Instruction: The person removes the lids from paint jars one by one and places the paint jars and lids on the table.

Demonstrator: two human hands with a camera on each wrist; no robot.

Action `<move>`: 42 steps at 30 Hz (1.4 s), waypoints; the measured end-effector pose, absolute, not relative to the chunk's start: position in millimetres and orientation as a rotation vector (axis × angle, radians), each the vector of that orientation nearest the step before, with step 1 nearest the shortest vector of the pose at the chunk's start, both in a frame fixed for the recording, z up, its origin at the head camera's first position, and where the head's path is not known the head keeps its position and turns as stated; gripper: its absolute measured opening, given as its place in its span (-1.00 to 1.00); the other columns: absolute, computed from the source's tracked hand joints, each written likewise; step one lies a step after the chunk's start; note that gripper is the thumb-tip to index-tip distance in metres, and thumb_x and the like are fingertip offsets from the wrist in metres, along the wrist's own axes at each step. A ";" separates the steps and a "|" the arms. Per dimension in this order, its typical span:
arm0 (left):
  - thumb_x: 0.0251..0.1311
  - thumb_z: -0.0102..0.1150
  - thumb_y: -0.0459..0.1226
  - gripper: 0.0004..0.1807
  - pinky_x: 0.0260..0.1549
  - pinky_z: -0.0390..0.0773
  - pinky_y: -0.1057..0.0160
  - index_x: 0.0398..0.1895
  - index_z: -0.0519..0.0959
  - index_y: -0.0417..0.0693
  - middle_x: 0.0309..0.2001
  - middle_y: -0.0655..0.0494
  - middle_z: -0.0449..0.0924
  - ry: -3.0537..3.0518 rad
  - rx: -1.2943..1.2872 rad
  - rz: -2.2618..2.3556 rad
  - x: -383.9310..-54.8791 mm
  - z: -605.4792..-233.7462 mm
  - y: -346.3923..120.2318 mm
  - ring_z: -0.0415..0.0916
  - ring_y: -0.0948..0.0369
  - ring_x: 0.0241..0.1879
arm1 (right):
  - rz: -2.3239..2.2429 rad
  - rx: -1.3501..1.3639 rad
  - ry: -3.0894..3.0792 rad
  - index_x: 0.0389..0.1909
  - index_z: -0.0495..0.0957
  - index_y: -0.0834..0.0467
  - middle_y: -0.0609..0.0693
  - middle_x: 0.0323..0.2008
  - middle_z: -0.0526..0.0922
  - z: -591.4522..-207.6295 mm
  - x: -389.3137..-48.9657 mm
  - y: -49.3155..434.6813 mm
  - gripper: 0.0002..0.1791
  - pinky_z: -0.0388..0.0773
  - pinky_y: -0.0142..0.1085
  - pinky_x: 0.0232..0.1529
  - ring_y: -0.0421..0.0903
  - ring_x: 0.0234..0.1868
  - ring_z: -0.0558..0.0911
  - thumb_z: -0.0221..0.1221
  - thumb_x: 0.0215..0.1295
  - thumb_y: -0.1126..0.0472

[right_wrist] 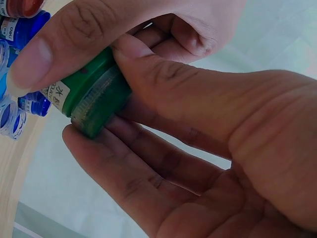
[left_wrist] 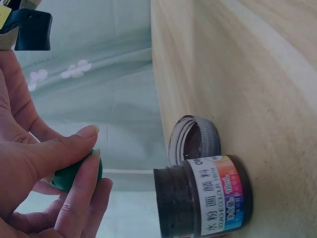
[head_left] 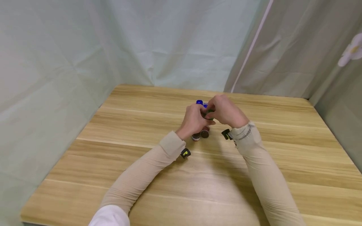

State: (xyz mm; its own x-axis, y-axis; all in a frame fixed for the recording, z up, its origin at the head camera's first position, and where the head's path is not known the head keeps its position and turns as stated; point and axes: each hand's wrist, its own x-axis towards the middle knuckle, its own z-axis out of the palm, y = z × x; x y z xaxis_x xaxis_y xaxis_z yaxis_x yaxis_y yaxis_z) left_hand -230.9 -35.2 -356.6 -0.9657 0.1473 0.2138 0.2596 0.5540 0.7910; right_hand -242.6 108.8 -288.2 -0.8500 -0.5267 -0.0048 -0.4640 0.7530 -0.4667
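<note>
Both hands meet over the middle of the table around a small green paint jar (right_wrist: 91, 72). My left hand (head_left: 193, 119) grips the jar's body, its thumb lying along the side in the right wrist view. My right hand (head_left: 226, 111) pinches the ridged green lid (right_wrist: 101, 106) between thumb and fingers. The lid sits against the jar's mouth, and the jar is tilted. Below the hands, a dark paint jar (left_wrist: 213, 196) with a white and coloured label stands uncapped on the table. A ridged screw lid (left_wrist: 210, 134) rests beside it, its inside showing.
Behind the hands stand blue paint jars (head_left: 199, 102), with a red one (right_wrist: 20, 7) close by in the right wrist view. Clear, ridged rims (right_wrist: 19, 123) show among them. The wooden table (head_left: 135, 125) backs onto a pale curtain (head_left: 183, 47). Each wrist carries a small black camera mount (head_left: 185, 153).
</note>
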 end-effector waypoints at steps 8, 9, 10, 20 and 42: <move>-0.06 0.65 -0.18 -0.73 -0.56 0.57 0.38 -0.58 0.69 -0.07 -0.58 0.08 0.72 -2.674 -0.353 -1.342 -230.2 -354.9 -35.8 0.64 0.26 -0.58 | -0.692 -0.793 2.804 -0.29 0.77 0.20 0.10 -0.36 0.79 -287.8 -242.7 109.5 -0.95 0.41 -0.32 -0.47 -0.12 -0.53 0.49 0.36 0.28 0.37; -0.05 0.65 -0.18 -0.74 -0.55 0.58 0.38 -0.58 0.70 -0.07 -0.58 0.07 0.73 -2.676 -0.354 -1.347 -230.2 -354.9 -35.6 0.64 0.26 -0.58 | -0.690 -0.789 2.806 -0.29 0.77 0.20 0.10 -0.35 0.79 -288.0 -242.8 109.9 -0.96 0.42 -0.32 -0.47 -0.11 -0.53 0.49 0.37 0.27 0.36; -0.05 0.64 -0.18 -0.74 -0.55 0.58 0.38 -0.57 0.70 -0.07 -0.57 0.07 0.73 -2.678 -0.353 -1.352 -230.0 -354.8 -35.4 0.65 0.26 -0.58 | -0.690 -0.787 2.806 -0.29 0.77 0.20 0.11 -0.35 0.79 -288.0 -242.9 110.0 -0.95 0.42 -0.31 -0.47 -0.11 -0.52 0.50 0.37 0.27 0.36; -0.05 0.64 -0.22 -0.77 -0.53 0.63 0.37 -0.52 0.72 -0.11 -0.54 0.04 0.75 -2.675 -0.328 -1.435 -229.2 -355.3 -33.4 0.66 0.28 -0.60 | -0.689 -0.804 2.813 -0.29 0.78 0.21 0.10 -0.35 0.80 -289.0 -242.2 111.2 -0.94 0.44 -0.32 -0.47 -0.11 -0.53 0.52 0.35 0.27 0.39; -0.05 0.63 -0.25 -0.73 -0.51 0.67 0.32 -0.42 0.66 -0.14 -0.43 -0.03 0.74 -2.663 -0.248 -1.605 -232.5 -355.5 -35.1 0.73 0.05 -0.49 | -0.618 -0.748 2.904 -0.51 0.62 0.16 -0.02 -0.54 0.61 -292.7 -245.3 105.7 -0.71 0.39 -0.33 -0.48 -0.14 -0.53 0.46 0.36 0.35 0.09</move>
State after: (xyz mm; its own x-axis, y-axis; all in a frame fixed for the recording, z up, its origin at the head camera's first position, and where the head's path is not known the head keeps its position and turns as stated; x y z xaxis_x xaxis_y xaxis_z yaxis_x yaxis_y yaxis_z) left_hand -232.5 -35.1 -355.5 -0.9871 0.1239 0.1011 0.1472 0.4577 0.8768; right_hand -245.3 105.7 -292.7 -0.8777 -0.4787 0.0228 -0.4465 0.7996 -0.4016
